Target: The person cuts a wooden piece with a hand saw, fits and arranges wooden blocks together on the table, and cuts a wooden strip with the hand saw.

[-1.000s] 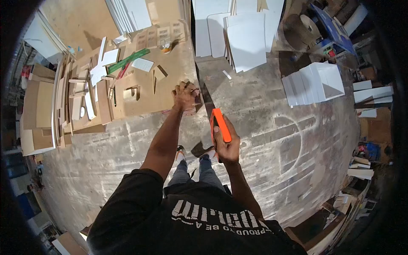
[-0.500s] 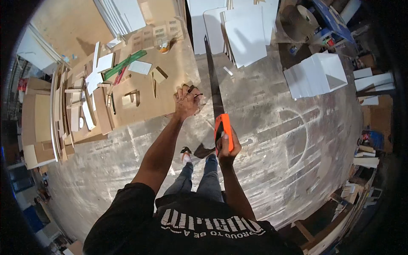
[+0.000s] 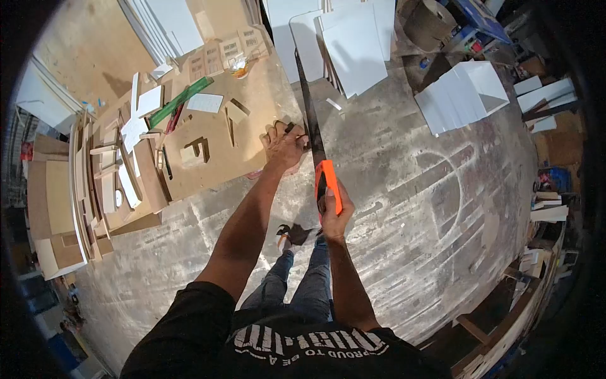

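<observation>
My right hand [image 3: 338, 211] is wrapped around the orange handle [image 3: 329, 186] of a handsaw. Its long dark blade [image 3: 310, 110] points away from me along the table's right edge. At the near right corner of the wooden table [image 3: 214, 165], my left hand [image 3: 285, 146] presses down with bent fingers. A small dark strip [image 3: 290, 127] pokes out between those fingers, the rest of it hidden under the hand. The fingertips lie right beside the saw blade.
Wood offcuts [image 3: 107, 170], a green strip [image 3: 183, 101] and a small wooden block [image 3: 190, 153] lie on the table. White panels [image 3: 353, 50] lean beyond it. A white box-like piece [image 3: 461, 101] stands on the floor at right.
The saw has shifted left, bringing its blade close against my left fingertips. My left hand stays at the table corner, its fingers slightly rearranged. The whole view has turned a little.
</observation>
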### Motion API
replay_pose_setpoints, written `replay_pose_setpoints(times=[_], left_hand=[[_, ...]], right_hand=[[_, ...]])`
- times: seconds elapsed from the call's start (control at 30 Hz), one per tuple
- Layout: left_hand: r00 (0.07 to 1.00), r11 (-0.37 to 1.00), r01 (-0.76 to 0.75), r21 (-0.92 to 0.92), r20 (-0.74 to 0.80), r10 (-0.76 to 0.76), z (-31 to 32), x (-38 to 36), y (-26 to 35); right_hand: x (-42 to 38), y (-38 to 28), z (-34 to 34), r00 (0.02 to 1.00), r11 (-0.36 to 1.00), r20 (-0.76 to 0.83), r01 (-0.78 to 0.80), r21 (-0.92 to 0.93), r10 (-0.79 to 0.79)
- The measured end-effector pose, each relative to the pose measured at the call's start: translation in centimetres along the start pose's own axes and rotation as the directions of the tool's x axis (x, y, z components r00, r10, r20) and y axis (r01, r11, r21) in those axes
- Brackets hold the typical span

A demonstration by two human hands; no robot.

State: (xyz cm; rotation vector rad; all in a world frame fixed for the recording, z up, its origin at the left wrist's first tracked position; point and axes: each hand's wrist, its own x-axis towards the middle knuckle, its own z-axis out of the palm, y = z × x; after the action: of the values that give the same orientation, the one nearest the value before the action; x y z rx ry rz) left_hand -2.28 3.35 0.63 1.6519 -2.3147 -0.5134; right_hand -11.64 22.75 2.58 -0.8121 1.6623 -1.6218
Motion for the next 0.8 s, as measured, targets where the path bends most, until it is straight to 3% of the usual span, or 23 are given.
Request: replay_pose_setpoints(times=[0.07,0.13,0.2,0.37,0.5,0.63,0.73,0.8], left_hand=[[1.000,1.000,0.006,0.014,0.022,-0.006,0.0,-0.8,0.2],[1.000,0.999,0.015,0.035,0.002,-0.015,-0.3,-0.4,0.5],[0.999,0.999,0.035,0.020,0.015,-0.036,-0.3,-0.1,0.6],[0.999,0.999,0.050,-0.006,0.013,-0.050,0.0,-0.2,0.7],[0.998,0.999,0.037,-0.007,0.041,-0.037,0.2,-0.2,0.1],[0.999,1.000,-0.017,0.007,0.033,0.017,0.2,-0.2,-0.4],[0.999,0.996,-0.012,-0.084,0.030,0.015,-0.1,-0.2,-0.3],[0.990,0.990,-0.136,-0.043,0.035,0.138,-0.4,-1.0,-0.9]], right_hand=[[-0.5,-0.8,-0.5,0.991,0.991,0.029,-0.134,0.014,0.133],[-1.1,-1.3,-0.5,0.996,0.996,0.015,-0.085,-0.017,0.086],[-3.3,-1.7,-0.8,0.989,0.984,-0.021,0.140,-0.111,-0.143],[-12.1,0.0,-5.6,0.993,0.990,0.011,-0.114,-0.084,0.115],[-17.8,-0.3,-8.6,0.986,0.986,-0.147,-0.104,-0.128,0.085],[-19.1,-6.4,-12.1,0.972,0.980,-0.228,-0.092,-0.177,0.050],[-18.1,-8.8,-13.6,0.957,0.994,-0.285,-0.080,-0.074,0.055],[-17.5,-7.2,-15.7,0.951,0.989,-0.301,-0.102,-0.111,0.065]])
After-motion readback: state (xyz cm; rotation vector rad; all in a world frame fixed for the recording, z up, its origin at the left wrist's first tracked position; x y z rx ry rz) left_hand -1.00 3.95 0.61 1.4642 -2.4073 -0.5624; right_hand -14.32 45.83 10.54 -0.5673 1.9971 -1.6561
